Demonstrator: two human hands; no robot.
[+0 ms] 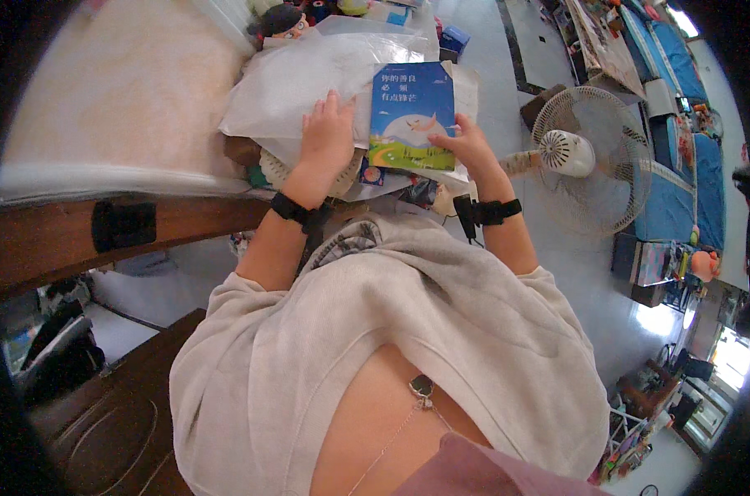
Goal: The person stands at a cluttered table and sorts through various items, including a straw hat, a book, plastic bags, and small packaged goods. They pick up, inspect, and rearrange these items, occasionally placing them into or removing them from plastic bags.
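Note:
A blue paperback book (412, 115) with a picture of a moon and green hills lies before me, its cover up. My right hand (468, 144) grips its lower right edge, with the thumb on the cover. To the left of the book, my left hand (329, 133) rests flat, fingers apart, on a translucent white plastic sheet or bag (276, 84). Papers (468, 87) show under and beside the book. Below the hands are a round, cream woven item (276, 173) and a small dark blue item with a round picture (372, 175).
A standing electric fan (589, 161) is close to my right forearm. On the left lies a pale padded surface (121, 93) with a wooden edge (183, 223). A doll's head (283, 22) and a blue box (454, 38) are at the far side. Blue-covered furniture (666, 204) stands at right.

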